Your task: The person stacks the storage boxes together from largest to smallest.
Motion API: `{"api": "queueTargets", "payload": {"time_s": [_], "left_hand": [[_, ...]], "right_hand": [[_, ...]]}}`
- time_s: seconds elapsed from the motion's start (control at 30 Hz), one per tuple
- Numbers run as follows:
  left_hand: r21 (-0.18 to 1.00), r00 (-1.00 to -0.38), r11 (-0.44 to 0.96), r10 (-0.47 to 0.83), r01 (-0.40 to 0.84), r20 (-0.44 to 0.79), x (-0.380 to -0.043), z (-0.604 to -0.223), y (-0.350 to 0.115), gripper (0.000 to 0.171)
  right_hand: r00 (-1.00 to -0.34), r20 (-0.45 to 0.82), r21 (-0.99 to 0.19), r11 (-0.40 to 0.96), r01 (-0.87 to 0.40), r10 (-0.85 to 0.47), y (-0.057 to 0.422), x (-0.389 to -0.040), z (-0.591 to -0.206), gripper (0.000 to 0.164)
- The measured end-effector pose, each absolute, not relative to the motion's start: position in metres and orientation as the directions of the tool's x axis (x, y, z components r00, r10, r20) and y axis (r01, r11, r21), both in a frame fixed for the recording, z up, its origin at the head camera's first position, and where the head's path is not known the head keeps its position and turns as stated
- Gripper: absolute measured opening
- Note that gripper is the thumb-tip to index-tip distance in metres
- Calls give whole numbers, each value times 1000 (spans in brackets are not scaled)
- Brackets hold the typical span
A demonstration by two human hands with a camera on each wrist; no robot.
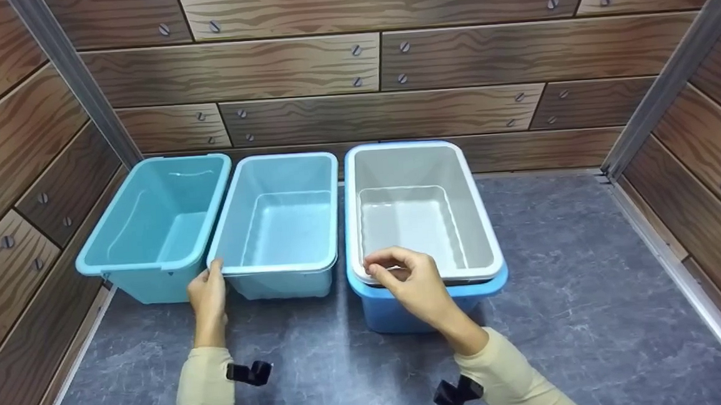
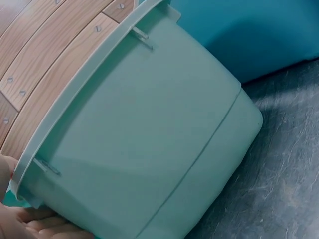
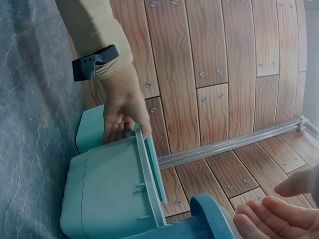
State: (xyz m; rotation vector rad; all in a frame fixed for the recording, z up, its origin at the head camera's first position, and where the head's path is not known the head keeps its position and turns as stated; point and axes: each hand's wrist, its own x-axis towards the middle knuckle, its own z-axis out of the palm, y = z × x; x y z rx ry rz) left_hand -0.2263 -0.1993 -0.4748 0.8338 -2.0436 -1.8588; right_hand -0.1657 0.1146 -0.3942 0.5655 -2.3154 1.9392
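In the head view my left hand grips the near left corner of a light blue plastic bin. Its thumb lies on the rim, and the fingers reach under it, as the left wrist view shows on the same bin. My right hand is over the near left corner of a white-grey bin, which sits nested inside a blue bin. The right wrist view has this hand with loosely bent fingers, thumb apart from them and nothing held.
A teal bin stands left of the light blue one, their rims close together. Wood-patterned walls enclose the back and both sides. Dark grey marbled floor extends to the right of the bins. A black wrist device is on the left sleeve.
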Motion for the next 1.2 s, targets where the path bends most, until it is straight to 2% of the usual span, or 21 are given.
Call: {"api": "queueTargets", "payload": {"time_s": [0.13, 0.27, 0.57, 1.2], "left_hand": [[974, -805, -3, -562, -227, -189, -226, -476, -199, 45], [977, -775, 10, -610, -214, -164, -228, -478, -197, 37], [982, -709, 44, -698, -182, -100, -228, -480, -191, 46], [993, -719, 43, -693, -111, -50, -222, -475, -188, 50]], "right_hand": [[-930, 283, -938, 135, -320, -233, 114, -166, -395, 20], [-931, 285, -937, 139, -321, -229, 114, -167, -394, 20], [-940, 268, -943, 143, -301, -209, 113, -168, -393, 18], [-939, 251, -942, 164, -293, -234, 102, -167, -385, 19]]}}
